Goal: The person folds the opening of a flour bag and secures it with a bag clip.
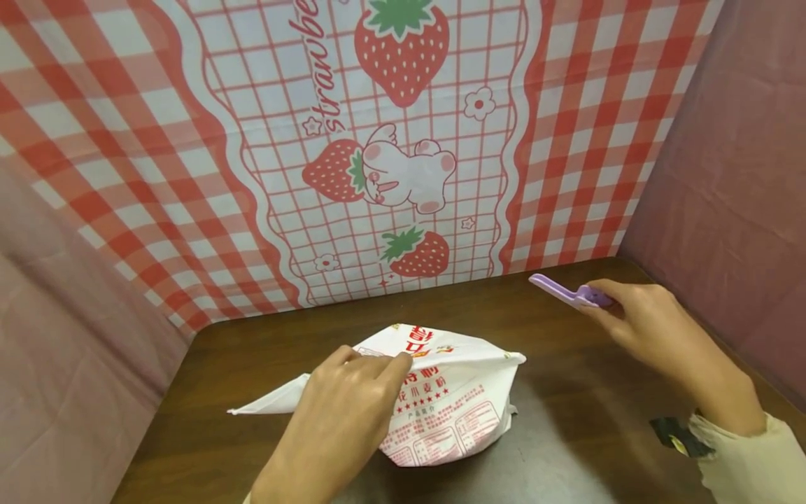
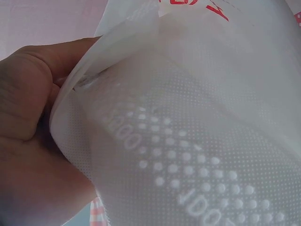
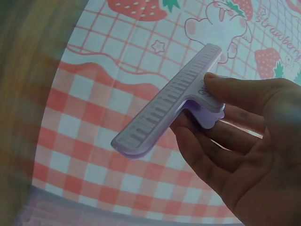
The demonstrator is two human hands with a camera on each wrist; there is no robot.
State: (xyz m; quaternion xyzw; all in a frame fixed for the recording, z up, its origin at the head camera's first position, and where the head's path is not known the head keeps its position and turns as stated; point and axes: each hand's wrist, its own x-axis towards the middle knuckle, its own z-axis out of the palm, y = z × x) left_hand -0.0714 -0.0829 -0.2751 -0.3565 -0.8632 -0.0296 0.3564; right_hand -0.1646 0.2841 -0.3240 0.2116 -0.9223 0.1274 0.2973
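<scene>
A white flour bag (image 1: 453, 413) with red and grey printing sits on the table, its top folded over. My left hand (image 1: 343, 406) grips the folded part, and a pointed white corner sticks out to the left. In the left wrist view the thumb and fingers hold the edge of the white bag (image 2: 211, 117); the fingertips are hidden behind it. Off to the right, above the table, my right hand (image 1: 648, 322) pinches a purple bag clip (image 1: 560, 290) by its handle. The right wrist view shows the thumb on top of the clip (image 3: 169, 101) and fingers underneath.
A dark brown wooden table (image 1: 560, 378) lies beneath the bag. Behind it hangs a red-and-white checked cloth (image 1: 585, 140) with strawberries, and pink cloth (image 1: 724, 175) closes off both sides. A dark patch (image 1: 676, 435) shows beside the right sleeve.
</scene>
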